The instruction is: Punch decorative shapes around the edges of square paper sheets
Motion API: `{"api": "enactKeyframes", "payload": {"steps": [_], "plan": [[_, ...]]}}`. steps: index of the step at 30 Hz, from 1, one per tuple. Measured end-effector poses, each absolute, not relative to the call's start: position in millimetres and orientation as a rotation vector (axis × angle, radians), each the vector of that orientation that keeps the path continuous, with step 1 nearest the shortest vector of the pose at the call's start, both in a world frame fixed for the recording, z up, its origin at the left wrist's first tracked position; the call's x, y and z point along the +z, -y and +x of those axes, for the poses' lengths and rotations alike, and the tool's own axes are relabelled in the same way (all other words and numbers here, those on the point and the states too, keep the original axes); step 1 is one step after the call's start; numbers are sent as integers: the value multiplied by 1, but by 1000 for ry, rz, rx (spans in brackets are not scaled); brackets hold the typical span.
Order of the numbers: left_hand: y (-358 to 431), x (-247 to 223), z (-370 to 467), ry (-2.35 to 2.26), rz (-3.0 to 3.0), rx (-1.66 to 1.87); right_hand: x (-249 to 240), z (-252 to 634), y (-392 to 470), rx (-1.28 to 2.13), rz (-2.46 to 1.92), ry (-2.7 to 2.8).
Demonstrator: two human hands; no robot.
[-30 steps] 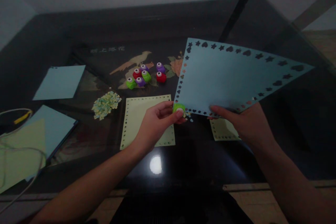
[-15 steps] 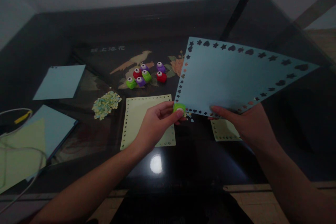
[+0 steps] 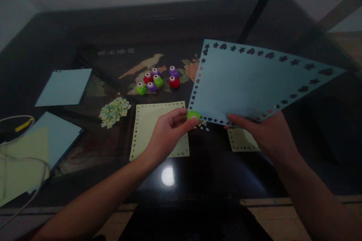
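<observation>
My left hand (image 3: 168, 130) clamps the small green plastic punch (image 3: 192, 115) at the near-left corner of the hole-bordered, light-blue paper sheet (image 3: 240, 79); my right hand (image 3: 270, 133) pinches its near edge. Holding it steady and pressing squarely should cut cleanly.

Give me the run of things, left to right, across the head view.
Yellow strip → blue sheet on the table → pile of paper cut-outs → cluster of craft punches → green craft punch in the left hand → large blue border-punched sheet in the right hand.
</observation>
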State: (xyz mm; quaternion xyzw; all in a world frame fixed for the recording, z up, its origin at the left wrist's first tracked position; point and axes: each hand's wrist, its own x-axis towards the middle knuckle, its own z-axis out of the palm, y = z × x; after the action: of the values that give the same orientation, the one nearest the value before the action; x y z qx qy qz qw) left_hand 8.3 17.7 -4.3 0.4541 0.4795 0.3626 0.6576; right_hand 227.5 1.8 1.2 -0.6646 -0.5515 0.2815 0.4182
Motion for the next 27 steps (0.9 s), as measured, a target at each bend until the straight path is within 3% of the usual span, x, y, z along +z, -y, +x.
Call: {"api": "enactKeyframes", "payload": {"steps": [27], "plan": [[-18, -1, 8, -1076, 1051, 832, 4, 227, 0, 723, -1685, 1392]]}}
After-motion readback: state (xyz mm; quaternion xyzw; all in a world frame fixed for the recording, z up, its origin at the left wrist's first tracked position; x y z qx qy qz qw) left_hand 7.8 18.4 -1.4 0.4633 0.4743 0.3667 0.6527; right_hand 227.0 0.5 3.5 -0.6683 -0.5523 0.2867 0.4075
